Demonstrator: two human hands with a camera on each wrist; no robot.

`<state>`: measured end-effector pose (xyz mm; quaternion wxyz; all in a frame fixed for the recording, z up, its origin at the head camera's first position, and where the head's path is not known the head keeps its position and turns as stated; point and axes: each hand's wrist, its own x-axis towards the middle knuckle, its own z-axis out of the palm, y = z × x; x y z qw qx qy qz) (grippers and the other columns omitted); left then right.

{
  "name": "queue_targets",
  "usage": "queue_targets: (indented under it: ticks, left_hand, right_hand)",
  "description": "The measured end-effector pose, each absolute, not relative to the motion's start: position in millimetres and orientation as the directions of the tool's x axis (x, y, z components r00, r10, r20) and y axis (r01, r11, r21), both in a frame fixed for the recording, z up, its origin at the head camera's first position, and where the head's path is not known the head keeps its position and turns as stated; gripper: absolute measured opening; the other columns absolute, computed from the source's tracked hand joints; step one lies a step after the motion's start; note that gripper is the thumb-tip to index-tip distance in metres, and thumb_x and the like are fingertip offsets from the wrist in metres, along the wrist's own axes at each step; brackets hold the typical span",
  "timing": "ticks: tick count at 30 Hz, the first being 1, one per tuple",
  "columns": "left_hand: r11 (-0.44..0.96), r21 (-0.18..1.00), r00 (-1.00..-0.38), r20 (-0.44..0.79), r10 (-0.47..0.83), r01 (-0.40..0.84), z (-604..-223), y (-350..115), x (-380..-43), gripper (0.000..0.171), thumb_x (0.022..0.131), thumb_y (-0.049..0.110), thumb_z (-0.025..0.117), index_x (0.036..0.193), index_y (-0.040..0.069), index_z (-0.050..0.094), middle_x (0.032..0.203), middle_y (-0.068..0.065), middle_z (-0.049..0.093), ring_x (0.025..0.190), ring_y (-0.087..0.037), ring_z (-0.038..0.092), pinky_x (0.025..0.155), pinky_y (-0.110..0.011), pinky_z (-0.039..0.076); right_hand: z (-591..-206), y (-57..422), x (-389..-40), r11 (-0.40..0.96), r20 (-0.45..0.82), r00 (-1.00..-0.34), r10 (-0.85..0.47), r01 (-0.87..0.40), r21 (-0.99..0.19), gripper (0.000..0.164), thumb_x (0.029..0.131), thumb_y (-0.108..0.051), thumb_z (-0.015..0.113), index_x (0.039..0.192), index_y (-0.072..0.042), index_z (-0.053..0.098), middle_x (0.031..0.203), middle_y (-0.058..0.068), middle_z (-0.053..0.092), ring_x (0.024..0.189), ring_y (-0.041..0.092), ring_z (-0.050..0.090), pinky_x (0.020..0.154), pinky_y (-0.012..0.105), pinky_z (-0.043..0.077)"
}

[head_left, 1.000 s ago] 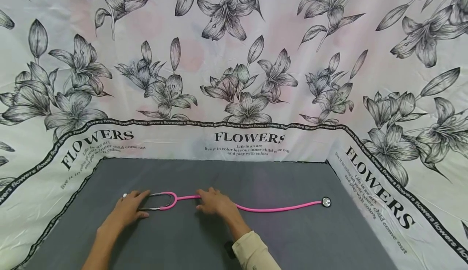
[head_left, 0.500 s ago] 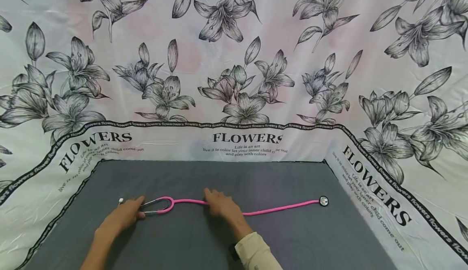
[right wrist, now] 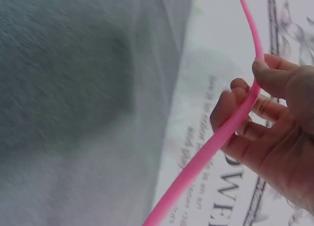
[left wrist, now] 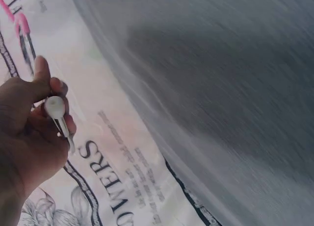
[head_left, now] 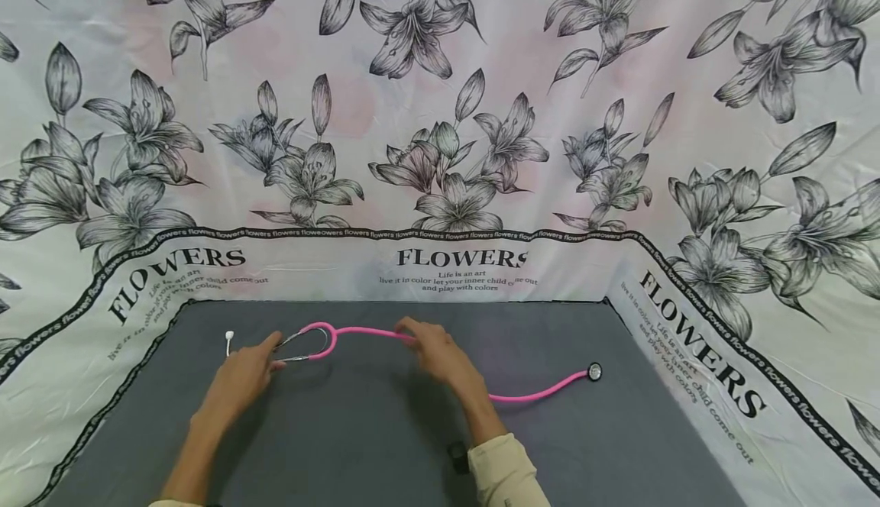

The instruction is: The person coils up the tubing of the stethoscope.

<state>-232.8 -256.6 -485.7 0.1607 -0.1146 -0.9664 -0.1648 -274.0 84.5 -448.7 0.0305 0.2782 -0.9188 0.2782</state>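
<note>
A pink stethoscope (head_left: 364, 331) is lifted off the grey table at its left half. My left hand (head_left: 244, 376) grips the metal ear tubes; in the left wrist view a white eartip (left wrist: 55, 107) pokes out beside the curled fingers. Between thumb and fingers my right hand (head_left: 443, 354) pinches the pink tubing (right wrist: 206, 150) near its middle. The tubing slopes down behind the right wrist toward the round chest piece (head_left: 594, 372), which is at the right end. Part of the tubing is hidden by the right hand and forearm.
The grey tabletop (head_left: 357, 446) spreads under both hands. White floral cloth (head_left: 454, 274) printed with "FLOWERS" borders it at the back and sides. A dark object (head_left: 458, 457) shows at the right wrist by the sleeve.
Both hands have risen from the table, lifting the ear tubes and the near tubing. The right hand has shifted right along the head view, and the chest piece has slid slightly left.
</note>
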Motion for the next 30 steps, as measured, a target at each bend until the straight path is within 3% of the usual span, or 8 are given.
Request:
queue_targets:
  ticks: [6, 12, 15, 17, 20, 22, 26, 30]
  left_hand:
    - [0.914, 0.319, -0.893, 0.441, 0.092, 0.252, -471.8, -237.7, -252.3, 0.028, 0.092, 0.012, 0.077, 0.111, 0.007, 0.058, 0.062, -0.011, 0.061, 0.051, -0.021, 0.045, 0.049, -0.038, 0.034]
    - [0.866, 0.401, -0.861, 0.505, 0.063, 0.299, -457.1, -211.9, -282.9, 0.026, 0.096, 0.008, 0.073, 0.118, 0.003, 0.06, 0.075, -0.02, 0.074, 0.057, -0.024, 0.055, 0.057, -0.044, 0.043]
    - [0.83, 0.442, -0.841, 0.537, 0.06, 0.341, -453.2, -195.3, -296.4, 0.03, 0.095, 0.014, 0.076, 0.12, 0.003, 0.062, 0.081, -0.017, 0.076, 0.062, -0.023, 0.063, 0.061, -0.043, 0.048]
    - [0.806, 0.449, -0.82, 0.567, 0.076, 0.386, -451.3, -178.7, -313.5, 0.033, 0.094, 0.018, 0.079, 0.12, 0.002, 0.065, 0.077, -0.013, 0.073, 0.058, -0.02, 0.059, 0.059, -0.038, 0.046]
    - [0.783, 0.446, -0.786, 0.613, 0.085, 0.433, -450.6, -157.4, -331.0, 0.036, 0.092, 0.02, 0.081, 0.119, 0.001, 0.068, 0.068, -0.008, 0.066, 0.05, -0.012, 0.047, 0.053, -0.03, 0.039]
    - [0.773, 0.441, -0.758, 0.647, 0.077, 0.456, -450.2, -146.9, -337.4, 0.035, 0.091, 0.019, 0.081, 0.117, -0.001, 0.069, 0.065, -0.008, 0.065, 0.048, -0.01, 0.045, 0.05, -0.027, 0.036]
    - [0.789, 0.374, -0.653, 0.756, 0.045, 0.487, -446.8, -134.5, -339.7, 0.034, 0.084, 0.015, 0.086, 0.109, -0.003, 0.072, 0.068, -0.012, 0.069, 0.048, -0.015, 0.057, 0.052, -0.032, 0.044]
    - [0.829, 0.284, -0.59, 0.804, 0.067, 0.481, -434.2, -123.9, -336.8, 0.035, 0.079, 0.017, 0.088, 0.105, -0.001, 0.072, 0.067, -0.01, 0.068, 0.054, -0.017, 0.057, 0.065, -0.035, 0.039]
  right_hand:
    - [-428.1, 100.2, -284.3, 0.657, 0.366, -0.816, -0.447, -0.577, -0.485, 0.024, 0.098, -0.004, 0.07, 0.121, -0.008, 0.066, 0.104, 0.012, 0.076, 0.086, 0.022, 0.071, 0.072, 0.034, 0.054]
    - [-405.1, 116.5, -301.2, 0.572, 0.617, -0.666, -0.419, -0.721, -0.391, 0.023, 0.096, 0.0, 0.07, 0.119, -0.003, 0.068, 0.108, 0.014, 0.074, 0.094, 0.025, 0.071, 0.083, 0.04, 0.059]
    - [-397.8, 125.5, -305.6, 0.546, 0.701, -0.605, -0.377, -0.757, -0.36, 0.023, 0.096, 0.001, 0.068, 0.119, -0.003, 0.071, 0.104, 0.012, 0.073, 0.092, 0.025, 0.071, 0.082, 0.039, 0.059]
    - [-394.1, 136.9, -312.7, 0.566, 0.753, -0.565, -0.337, -0.761, -0.317, 0.021, 0.094, 0.002, 0.07, 0.114, -0.004, 0.073, 0.098, 0.011, 0.071, 0.091, 0.025, 0.071, 0.086, 0.039, 0.06]
    - [-393.1, 151.2, -321.2, 0.605, 0.818, -0.508, -0.272, -0.751, -0.265, 0.019, 0.091, 0.003, 0.073, 0.108, -0.005, 0.075, 0.091, 0.008, 0.068, 0.085, 0.022, 0.069, 0.081, 0.036, 0.06]
    - [-394.1, 157.8, -325.9, 0.613, 0.848, -0.472, -0.24, -0.751, -0.245, 0.017, 0.09, 0.003, 0.073, 0.105, -0.005, 0.075, 0.091, 0.008, 0.068, 0.086, 0.022, 0.069, 0.083, 0.034, 0.06]
    - [-399.3, 163.3, -329.3, 0.623, 0.878, -0.435, -0.201, -0.748, -0.229, 0.012, 0.093, 0.0, 0.072, 0.103, -0.004, 0.077, 0.096, 0.008, 0.068, 0.091, 0.022, 0.067, 0.08, 0.03, 0.058]
    - [-404.5, 163.0, -328.6, 0.656, 0.872, -0.44, -0.212, -0.726, -0.207, 0.008, 0.091, -0.003, 0.073, 0.097, -0.005, 0.077, 0.093, 0.005, 0.069, 0.091, 0.021, 0.066, 0.08, 0.03, 0.057]
